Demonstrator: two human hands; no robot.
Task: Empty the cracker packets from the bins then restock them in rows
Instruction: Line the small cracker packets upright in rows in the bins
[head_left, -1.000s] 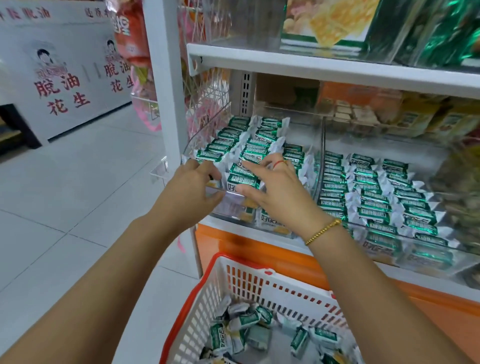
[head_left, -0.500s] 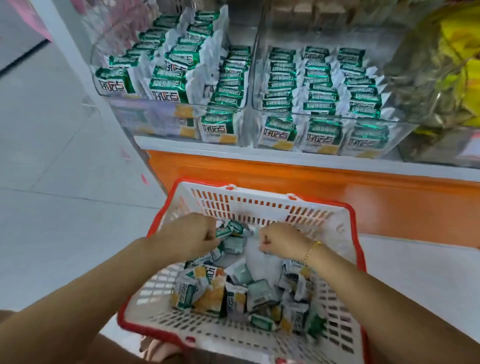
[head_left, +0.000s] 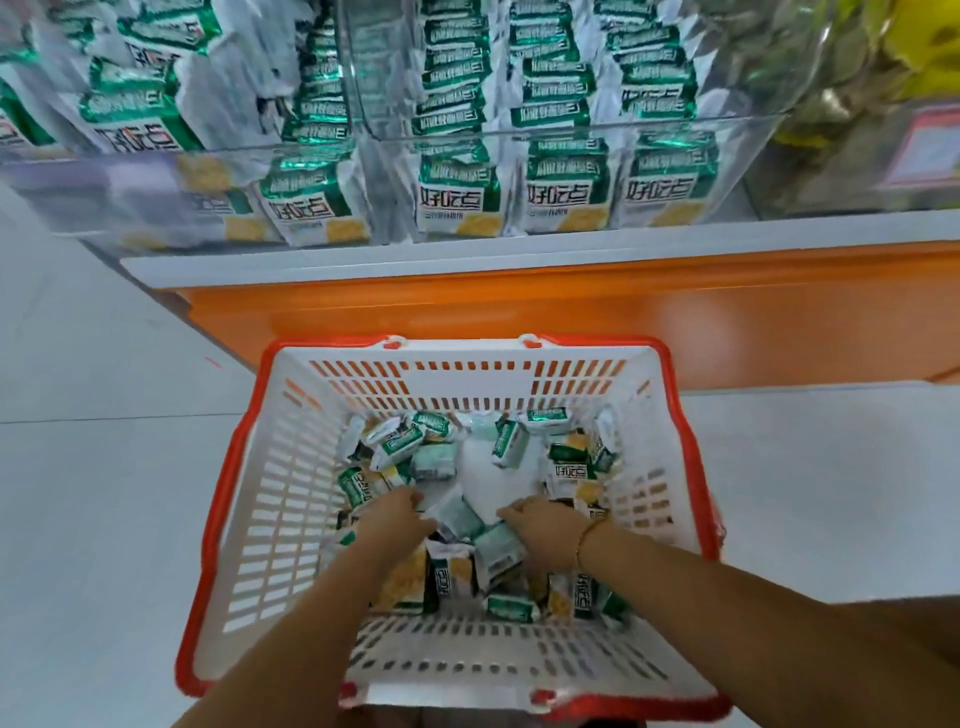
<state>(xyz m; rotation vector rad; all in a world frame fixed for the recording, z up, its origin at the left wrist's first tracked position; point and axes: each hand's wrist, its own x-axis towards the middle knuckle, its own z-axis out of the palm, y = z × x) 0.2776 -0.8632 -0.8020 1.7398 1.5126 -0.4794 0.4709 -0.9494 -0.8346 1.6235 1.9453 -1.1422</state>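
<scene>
While among packets (head_left: 498, 556), both grips (head_left: 400, 519) (head_left: 543, 530) (curled).

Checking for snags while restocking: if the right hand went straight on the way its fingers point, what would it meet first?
Probably the pale cracker packet lying just ahead of the right hand in the basket, though depth is unclear.

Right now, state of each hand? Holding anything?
Left hand: down among the packets in the basket, fingers curled under; grip cannot be told.
Right hand: also on the packets, fingers curled under; cannot be told.
</scene>
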